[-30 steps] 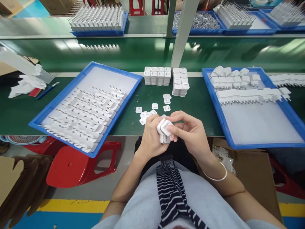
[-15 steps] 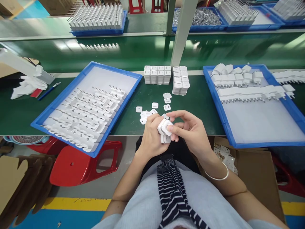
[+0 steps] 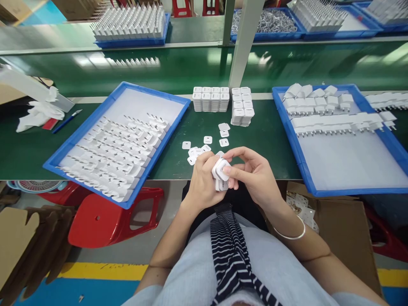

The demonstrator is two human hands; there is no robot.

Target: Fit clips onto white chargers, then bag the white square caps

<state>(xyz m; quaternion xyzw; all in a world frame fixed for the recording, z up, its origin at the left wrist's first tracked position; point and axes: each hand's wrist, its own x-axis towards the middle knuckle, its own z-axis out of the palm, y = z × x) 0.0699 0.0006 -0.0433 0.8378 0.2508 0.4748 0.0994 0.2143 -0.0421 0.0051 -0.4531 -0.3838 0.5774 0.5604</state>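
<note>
My left hand (image 3: 204,178) is closed around a small stack of white square plastic covers (image 3: 222,185) at the table's front edge. Over that stack, my right hand (image 3: 251,172) pinches a rounded white square cover (image 3: 222,169), its thumb on the face and its fingertips behind. Both hands touch the same bundle, and my fingers hide part of it. Loose slotted white covers (image 3: 196,151) lie scattered just beyond my left hand. Farther back stand neat piles of covers (image 3: 211,102) and a second group of piles (image 3: 242,112).
At left, a blue-rimmed tray (image 3: 178,98) holds rows of white plug parts with pins. Another blue tray (image 3: 295,157) at right carries white plug adapters. A grey post (image 3: 244,46) rises behind the piles. A blue pen (image 3: 66,121) lies far left; a red stool (image 3: 95,221) stands below.
Almost nothing differs. Both hands keep their hold on the white covers, and the view has shifted very slightly.
</note>
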